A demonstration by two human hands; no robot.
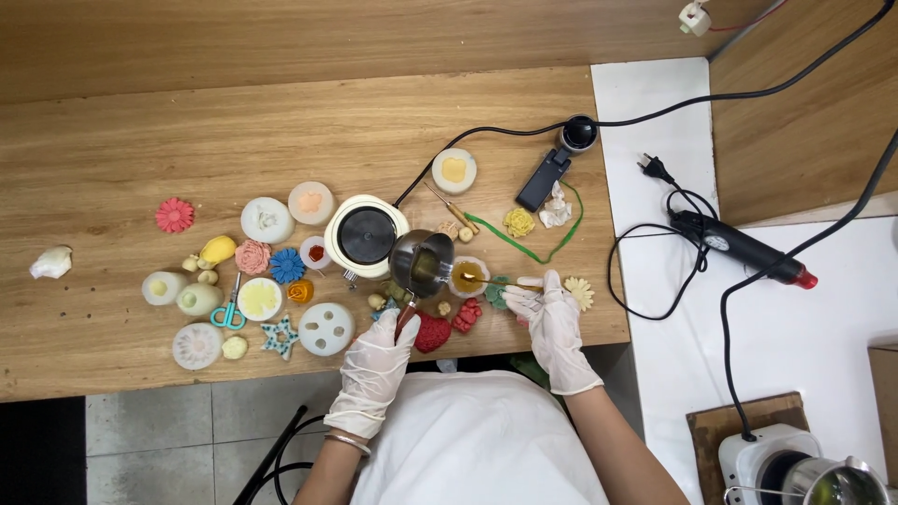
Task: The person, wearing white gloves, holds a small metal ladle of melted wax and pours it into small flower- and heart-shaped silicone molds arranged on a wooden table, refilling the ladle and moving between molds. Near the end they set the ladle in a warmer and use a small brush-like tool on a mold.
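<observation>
Head view: wooden table (140,122) carries everything. Round cream warmer (366,236) with black top sits mid-table, nothing on it. Small metal pot (422,260) is tilted just right of the warmer, amber liquid inside, its rim over a small round mould (468,275) that holds amber liquid too. White round moulds lie around: one with a yellow fill (259,298), one with a pale orange fill (455,169), one with three holes (325,328). Coloured flower shapes, green scissors (228,312) and a red piece (431,332) lie near the front edge.

Left hand (374,365), white glove, closed around the pot handle, wrist low near the table edge. Right hand (552,323), gloved, pinches a thin stick (496,281) whose tip reaches the amber mould.
</observation>
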